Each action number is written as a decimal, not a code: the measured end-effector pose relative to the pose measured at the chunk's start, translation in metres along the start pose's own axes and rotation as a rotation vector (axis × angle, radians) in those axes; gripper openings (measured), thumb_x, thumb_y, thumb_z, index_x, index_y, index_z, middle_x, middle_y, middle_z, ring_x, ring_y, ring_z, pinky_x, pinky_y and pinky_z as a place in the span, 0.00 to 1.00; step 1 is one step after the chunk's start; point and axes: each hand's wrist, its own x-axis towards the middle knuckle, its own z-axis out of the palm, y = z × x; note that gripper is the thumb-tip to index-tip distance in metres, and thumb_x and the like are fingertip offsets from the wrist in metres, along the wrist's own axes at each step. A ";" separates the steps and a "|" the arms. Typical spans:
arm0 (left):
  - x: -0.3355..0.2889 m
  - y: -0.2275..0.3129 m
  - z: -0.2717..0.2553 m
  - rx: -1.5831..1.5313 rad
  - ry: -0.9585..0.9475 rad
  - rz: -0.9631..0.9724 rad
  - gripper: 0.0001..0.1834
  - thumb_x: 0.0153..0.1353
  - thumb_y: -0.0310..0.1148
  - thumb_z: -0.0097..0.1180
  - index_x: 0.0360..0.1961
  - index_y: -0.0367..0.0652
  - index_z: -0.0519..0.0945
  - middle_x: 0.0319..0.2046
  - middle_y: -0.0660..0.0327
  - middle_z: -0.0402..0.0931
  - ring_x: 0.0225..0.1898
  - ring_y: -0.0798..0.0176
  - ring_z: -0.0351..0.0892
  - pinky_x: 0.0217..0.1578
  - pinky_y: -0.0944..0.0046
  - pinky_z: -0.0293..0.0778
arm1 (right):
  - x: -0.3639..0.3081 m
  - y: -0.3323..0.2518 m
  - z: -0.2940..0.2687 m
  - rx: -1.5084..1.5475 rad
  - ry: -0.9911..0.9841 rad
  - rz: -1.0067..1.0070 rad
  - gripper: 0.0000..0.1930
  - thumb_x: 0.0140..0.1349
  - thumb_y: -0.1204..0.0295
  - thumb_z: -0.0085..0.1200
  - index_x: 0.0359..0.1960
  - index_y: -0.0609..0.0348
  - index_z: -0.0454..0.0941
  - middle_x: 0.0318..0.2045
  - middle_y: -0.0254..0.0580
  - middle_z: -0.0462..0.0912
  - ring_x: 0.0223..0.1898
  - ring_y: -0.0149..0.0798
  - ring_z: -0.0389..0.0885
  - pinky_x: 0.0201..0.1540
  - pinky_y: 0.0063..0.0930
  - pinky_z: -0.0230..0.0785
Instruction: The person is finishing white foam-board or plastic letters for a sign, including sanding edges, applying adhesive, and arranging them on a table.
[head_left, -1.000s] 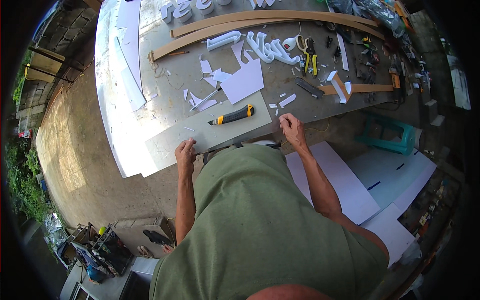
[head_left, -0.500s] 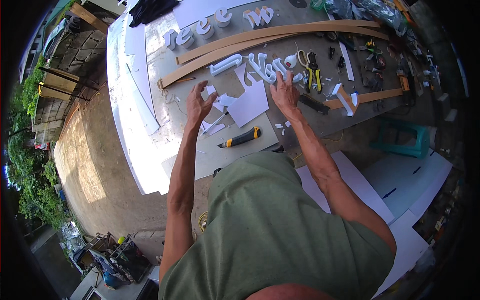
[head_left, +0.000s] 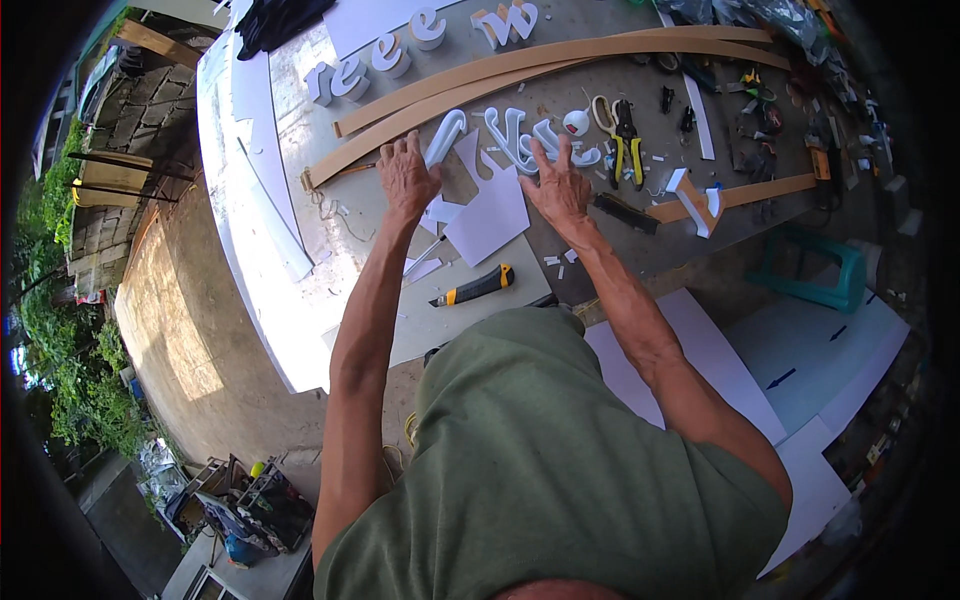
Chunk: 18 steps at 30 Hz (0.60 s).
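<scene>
A white trough-like letter piece [head_left: 445, 138] stands slanted on the worktable, right beside my left hand [head_left: 408, 180]. That hand is open, its fingers stretched forward; its thumb side is close to the piece, and I cannot tell if they touch. My right hand [head_left: 560, 192] is open too, fingers apart, at the near side of a curvy white letter shape [head_left: 512, 140] and partly covering it. Between the hands lies a cut white sheet [head_left: 490, 222]. Nearer to me rests a black and yellow utility knife [head_left: 475, 286].
Long brown strips [head_left: 460, 95] cross the table, with several white raised letters [head_left: 390, 58] behind them. Scissors [head_left: 606, 118], yellow-handled pliers [head_left: 628, 150] and a white bottle [head_left: 576, 122] lie to the right. A green stool [head_left: 815, 275] stands beyond the table edge.
My left hand has moved forward and its fingers have straightened. The trough-like letter piece beside it has turned from lying crosswise to pointing away from me. My right hand has shifted slightly toward me.
</scene>
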 end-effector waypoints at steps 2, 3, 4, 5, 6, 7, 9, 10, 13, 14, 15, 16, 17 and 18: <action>-0.001 -0.002 0.004 0.027 -0.035 -0.025 0.34 0.47 0.39 0.69 0.56 0.41 0.74 0.51 0.54 0.74 0.56 0.49 0.68 0.53 0.49 0.66 | 0.006 0.000 0.004 0.000 0.006 -0.003 0.31 0.52 0.60 0.67 0.57 0.49 0.68 0.53 0.53 0.63 0.38 0.55 0.84 0.31 0.45 0.79; -0.004 -0.005 0.007 -0.003 -0.090 -0.039 0.30 0.48 0.39 0.68 0.52 0.40 0.77 0.49 0.54 0.74 0.54 0.49 0.69 0.51 0.50 0.67 | 0.008 -0.001 0.005 0.000 0.018 -0.010 0.32 0.52 0.59 0.67 0.57 0.50 0.68 0.53 0.54 0.63 0.36 0.55 0.84 0.31 0.44 0.79; -0.007 -0.009 0.010 -0.032 -0.143 -0.055 0.25 0.49 0.39 0.67 0.48 0.39 0.80 0.46 0.53 0.75 0.51 0.50 0.70 0.50 0.51 0.68 | 0.011 -0.004 0.006 0.008 0.013 -0.023 0.32 0.52 0.59 0.67 0.57 0.50 0.68 0.53 0.54 0.63 0.36 0.55 0.84 0.31 0.44 0.79; -0.012 -0.011 0.014 -0.025 -0.136 -0.075 0.25 0.49 0.39 0.67 0.48 0.39 0.80 0.46 0.53 0.75 0.51 0.50 0.70 0.50 0.51 0.68 | 0.014 -0.006 0.008 -0.011 -0.038 0.021 0.32 0.52 0.58 0.67 0.56 0.51 0.68 0.53 0.55 0.63 0.35 0.55 0.84 0.31 0.45 0.78; -0.015 -0.012 0.017 -0.061 -0.077 -0.079 0.22 0.49 0.38 0.66 0.44 0.39 0.81 0.44 0.52 0.76 0.49 0.49 0.71 0.48 0.52 0.69 | 0.021 -0.011 0.011 -0.026 -0.084 0.056 0.31 0.52 0.56 0.67 0.56 0.53 0.69 0.53 0.57 0.64 0.33 0.55 0.85 0.30 0.45 0.78; -0.019 -0.012 0.019 -0.094 -0.013 -0.086 0.18 0.50 0.38 0.65 0.40 0.38 0.82 0.42 0.52 0.76 0.47 0.49 0.73 0.47 0.53 0.70 | 0.020 -0.011 0.010 -0.043 -0.061 0.041 0.31 0.53 0.55 0.66 0.55 0.54 0.69 0.53 0.58 0.64 0.32 0.55 0.85 0.30 0.45 0.78; -0.027 -0.006 0.017 -0.198 0.006 -0.126 0.18 0.53 0.38 0.64 0.41 0.38 0.80 0.41 0.50 0.78 0.44 0.46 0.76 0.44 0.51 0.73 | 0.017 -0.004 0.014 -0.073 -0.037 0.024 0.30 0.54 0.53 0.65 0.55 0.54 0.70 0.54 0.60 0.65 0.32 0.55 0.85 0.31 0.47 0.77; -0.033 -0.002 0.014 -0.226 0.042 -0.128 0.18 0.53 0.37 0.64 0.41 0.37 0.79 0.41 0.50 0.77 0.43 0.46 0.77 0.44 0.51 0.74 | 0.015 0.000 0.018 -0.114 -0.007 0.027 0.30 0.55 0.53 0.64 0.55 0.53 0.71 0.54 0.61 0.66 0.32 0.56 0.85 0.31 0.48 0.76; -0.049 0.005 -0.003 -0.355 0.100 -0.188 0.18 0.54 0.37 0.64 0.40 0.35 0.79 0.40 0.50 0.77 0.42 0.45 0.77 0.44 0.50 0.73 | 0.014 -0.002 0.017 -0.144 -0.007 0.029 0.25 0.54 0.54 0.64 0.47 0.57 0.75 0.50 0.59 0.68 0.33 0.56 0.85 0.32 0.49 0.76; -0.060 0.003 -0.008 -0.360 0.160 -0.188 0.17 0.55 0.37 0.64 0.40 0.34 0.79 0.36 0.50 0.77 0.37 0.46 0.78 0.41 0.53 0.74 | 0.016 -0.004 0.011 -0.135 -0.047 0.049 0.23 0.54 0.54 0.64 0.43 0.59 0.76 0.49 0.57 0.69 0.33 0.56 0.85 0.32 0.49 0.76; -0.071 0.000 -0.011 -0.358 0.179 -0.199 0.17 0.55 0.37 0.64 0.40 0.34 0.79 0.36 0.50 0.77 0.37 0.46 0.78 0.41 0.53 0.74 | 0.018 -0.007 0.006 -0.131 -0.087 0.075 0.22 0.54 0.55 0.64 0.40 0.60 0.77 0.47 0.56 0.69 0.33 0.56 0.85 0.33 0.49 0.77; -0.084 -0.005 -0.015 -0.413 0.206 -0.239 0.18 0.56 0.37 0.64 0.40 0.33 0.79 0.34 0.50 0.78 0.34 0.48 0.79 0.37 0.54 0.75 | 0.019 -0.013 0.002 -0.117 -0.061 0.058 0.21 0.53 0.56 0.64 0.37 0.62 0.79 0.44 0.53 0.70 0.33 0.57 0.84 0.33 0.49 0.77; -0.098 -0.008 -0.019 -0.474 0.227 -0.273 0.18 0.56 0.37 0.65 0.40 0.32 0.79 0.32 0.50 0.78 0.30 0.50 0.79 0.34 0.56 0.75 | 0.017 -0.015 -0.001 -0.126 -0.055 0.046 0.21 0.53 0.56 0.64 0.37 0.62 0.79 0.44 0.53 0.70 0.33 0.57 0.84 0.33 0.49 0.77; -0.114 -0.015 -0.019 -0.484 0.245 -0.281 0.18 0.56 0.37 0.65 0.40 0.32 0.79 0.32 0.50 0.78 0.30 0.50 0.79 0.34 0.56 0.75 | 0.017 -0.018 -0.002 -0.144 -0.054 0.032 0.21 0.53 0.55 0.64 0.36 0.62 0.80 0.43 0.53 0.71 0.33 0.57 0.84 0.34 0.49 0.78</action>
